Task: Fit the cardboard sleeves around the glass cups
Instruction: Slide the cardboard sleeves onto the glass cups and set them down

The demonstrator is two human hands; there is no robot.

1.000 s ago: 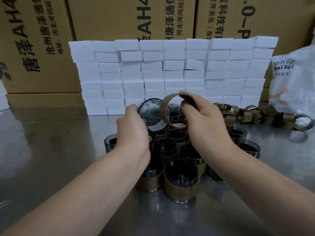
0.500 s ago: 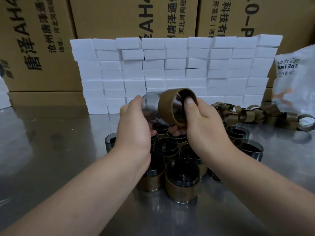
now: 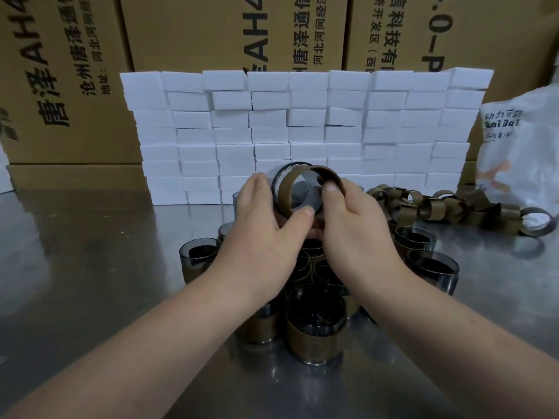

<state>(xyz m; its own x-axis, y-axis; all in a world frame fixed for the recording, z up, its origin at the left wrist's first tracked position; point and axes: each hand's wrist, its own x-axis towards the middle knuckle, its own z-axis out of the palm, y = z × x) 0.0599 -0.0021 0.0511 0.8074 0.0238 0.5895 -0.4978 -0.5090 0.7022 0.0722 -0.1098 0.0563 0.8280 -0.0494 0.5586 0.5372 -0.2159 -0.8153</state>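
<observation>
Cardboard sleeve point(image 3: 286, 192), pinched by right hand point(image 3: 354, 228), sits partly over glass cup point(image 3: 302, 193) gripped by left hand point(image 3: 266, 231).

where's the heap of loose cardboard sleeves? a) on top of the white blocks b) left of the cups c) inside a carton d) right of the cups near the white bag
d: the loose sleeves lie on the table right of the cups, beside the white bag

Steel table point(image 3: 90, 267): cups point(image 3: 316, 325), loose sleeves point(image 3: 438, 207), white blocks point(image 3: 302, 128).
</observation>
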